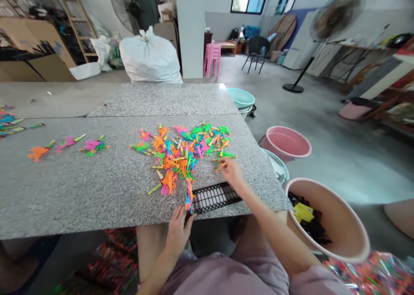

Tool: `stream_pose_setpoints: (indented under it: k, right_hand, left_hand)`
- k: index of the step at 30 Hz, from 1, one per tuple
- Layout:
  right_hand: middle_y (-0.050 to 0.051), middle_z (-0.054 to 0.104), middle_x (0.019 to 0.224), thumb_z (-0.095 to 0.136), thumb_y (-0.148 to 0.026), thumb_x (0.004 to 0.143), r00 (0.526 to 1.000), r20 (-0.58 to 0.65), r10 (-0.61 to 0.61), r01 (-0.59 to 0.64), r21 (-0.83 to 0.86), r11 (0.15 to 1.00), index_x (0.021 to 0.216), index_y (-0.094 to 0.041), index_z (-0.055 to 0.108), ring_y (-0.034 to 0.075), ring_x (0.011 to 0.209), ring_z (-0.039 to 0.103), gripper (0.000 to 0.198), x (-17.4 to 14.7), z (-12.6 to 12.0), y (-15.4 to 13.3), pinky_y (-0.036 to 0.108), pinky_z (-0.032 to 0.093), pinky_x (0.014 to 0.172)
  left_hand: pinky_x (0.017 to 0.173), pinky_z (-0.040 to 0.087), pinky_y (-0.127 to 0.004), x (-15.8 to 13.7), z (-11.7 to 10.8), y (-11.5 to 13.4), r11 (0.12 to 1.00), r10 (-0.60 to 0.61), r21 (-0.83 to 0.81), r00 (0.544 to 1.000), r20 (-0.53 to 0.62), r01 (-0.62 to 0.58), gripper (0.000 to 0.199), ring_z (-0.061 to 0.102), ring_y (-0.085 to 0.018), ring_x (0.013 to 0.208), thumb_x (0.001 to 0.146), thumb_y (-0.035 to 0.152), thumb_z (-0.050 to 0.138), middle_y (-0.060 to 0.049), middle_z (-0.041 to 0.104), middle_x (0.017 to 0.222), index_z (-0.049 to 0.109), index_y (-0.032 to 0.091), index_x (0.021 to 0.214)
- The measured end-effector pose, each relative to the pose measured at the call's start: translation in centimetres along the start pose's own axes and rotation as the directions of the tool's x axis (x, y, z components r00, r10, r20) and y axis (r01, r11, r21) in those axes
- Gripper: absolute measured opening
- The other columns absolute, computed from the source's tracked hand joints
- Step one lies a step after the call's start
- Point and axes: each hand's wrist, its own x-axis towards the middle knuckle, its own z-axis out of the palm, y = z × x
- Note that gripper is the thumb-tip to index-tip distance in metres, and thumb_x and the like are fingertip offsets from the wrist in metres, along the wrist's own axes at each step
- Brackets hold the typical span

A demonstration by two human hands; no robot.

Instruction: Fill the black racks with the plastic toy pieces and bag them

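A heap of small bright plastic toys (181,150) in orange, green, pink and blue, many with a yellow patterned tube, lies on the speckled stone table (123,196). In front of it is a black mesh tray (215,199). My left hand (179,226) grips the tray's left end by the table edge, where blue and orange toys (189,196) sit close to the fingertips. At the heap's right side, my right hand (232,172) pinches a small orange-and-green toy (221,164); its fingers partly hide it. My right wrist passes over the tray's right end.
More toys (93,145) lie to the left. Beyond the table stands a tied white sack (150,58). Along the right edge are a pink tub (287,142), a turquoise basin (241,97) and a large tub (352,243) holding black pieces. Bags of colourful items (381,271) lie on the floor.
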Motion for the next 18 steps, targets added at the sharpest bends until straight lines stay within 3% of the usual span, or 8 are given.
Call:
stream_pose_setpoints:
  k: [1, 2, 5, 8, 10, 12, 15, 18]
  right_hand:
    - [0.011, 0.063, 0.106, 0.049, -0.014, 0.091, 0.995, -0.045, 0.087, -0.092, -0.12, 0.988, 0.11, -0.014, 0.062, 0.02, 0.091, 0.062, 0.023, 0.7, -1.2, 1.2, 0.031, 0.048, 0.082]
    - [0.012, 0.062, 0.106, 0.045, -0.013, 0.093, 0.994, -0.049, 0.095, -0.103, -0.235, 0.966, 0.112, -0.013, 0.062, 0.021, 0.091, 0.062, 0.026, 1.6, -2.2, 2.1, 0.031, 0.048, 0.08]
    - [0.015, 0.056, 0.122, 0.041, -0.01, 0.094, 0.99, 0.101, -0.099, 0.134, -0.439, 0.888, 0.122, -0.016, 0.06, 0.025, 0.108, 0.056, 0.034, 4.4, -3.8, 3.2, 0.032, 0.048, 0.081]
    - [0.013, 0.053, 0.13, 0.043, -0.006, 0.093, 0.908, 0.308, -0.284, 0.398, -0.424, 0.813, 0.107, -0.016, 0.067, 0.024, 0.117, 0.052, 0.03, 6.8, -3.8, 3.0, 0.031, 0.046, 0.088]
    - [0.013, 0.058, 0.124, 0.044, -0.005, 0.092, 0.852, 0.399, -0.339, 0.494, -0.397, 0.774, 0.093, -0.014, 0.069, 0.022, 0.113, 0.054, 0.026, 7.7, -3.9, 3.0, 0.031, 0.045, 0.091]
    - [0.012, 0.061, 0.118, 0.044, -0.003, 0.09, 0.828, 0.416, -0.377, 0.53, -0.357, 0.769, 0.089, -0.013, 0.068, 0.02, 0.109, 0.056, 0.026, 7.6, -4.4, 3.4, 0.03, 0.045, 0.091]
    - [0.011, 0.066, 0.105, 0.048, -0.003, 0.085, 0.914, 0.244, -0.324, 0.38, -0.239, 0.893, 0.089, -0.012, 0.066, 0.019, 0.098, 0.06, 0.021, 5.5, -5.1, 3.9, 0.029, 0.046, 0.086]
    - [0.008, 0.068, 0.085, 0.057, -0.014, 0.082, 0.988, 0.123, -0.091, 0.092, -0.001, 0.996, 0.089, -0.012, 0.066, 0.018, 0.077, 0.063, 0.011, 0.8, -3.6, 3.0, 0.027, 0.048, 0.072]
  left_hand:
    - [0.072, 0.055, -0.031, 0.0, -0.1, -0.1, 1.0, 0.005, -0.005, 1.0, 0.008, -0.005, 0.012, 0.064, -0.019, 0.08, 0.098, 0.028, 0.05, -0.004, 0.063, 0.084, 0.058, 0.019, 0.099]
    - [0.072, 0.055, -0.031, 0.0, -0.2, -0.2, 1.0, 0.007, -0.006, 1.0, 0.013, -0.007, 0.013, 0.064, -0.019, 0.08, 0.098, 0.029, 0.05, -0.004, 0.063, 0.084, 0.058, 0.019, 0.099]
    - [0.071, 0.055, -0.031, 0.2, -0.2, -0.4, 1.0, 0.006, 0.008, 1.0, 0.02, -0.006, 0.015, 0.064, -0.019, 0.079, 0.098, 0.031, 0.05, -0.004, 0.063, 0.084, 0.058, 0.018, 0.1]
    - [0.073, 0.056, -0.032, 0.4, 0.0, -0.2, 0.999, 0.006, 0.038, 1.0, 0.012, -0.006, 0.015, 0.064, -0.02, 0.082, 0.097, 0.031, 0.051, -0.006, 0.064, 0.087, 0.058, 0.017, 0.1]
    - [0.074, 0.056, -0.033, 0.5, 0.1, -0.1, 0.998, 0.001, 0.06, 1.0, 0.002, -0.001, 0.015, 0.065, -0.021, 0.084, 0.097, 0.03, 0.05, -0.006, 0.064, 0.088, 0.057, 0.017, 0.1]
    - [0.073, 0.056, -0.033, 0.5, 0.3, 0.1, 0.997, -0.009, 0.077, 1.0, -0.003, 0.01, 0.015, 0.065, -0.021, 0.083, 0.097, 0.03, 0.05, -0.006, 0.064, 0.087, 0.057, 0.017, 0.099]
    - [0.071, 0.055, -0.032, 0.4, 0.4, 0.2, 0.995, -0.028, 0.092, 1.0, -0.002, 0.028, 0.015, 0.065, -0.021, 0.081, 0.097, 0.031, 0.05, -0.007, 0.064, 0.086, 0.057, 0.017, 0.097]
    - [0.074, 0.055, -0.035, 0.3, 0.5, 0.1, 0.995, -0.043, 0.093, 0.999, 0.022, 0.04, 0.018, 0.064, -0.022, 0.081, 0.095, 0.036, 0.055, -0.007, 0.064, 0.085, 0.056, 0.018, 0.093]
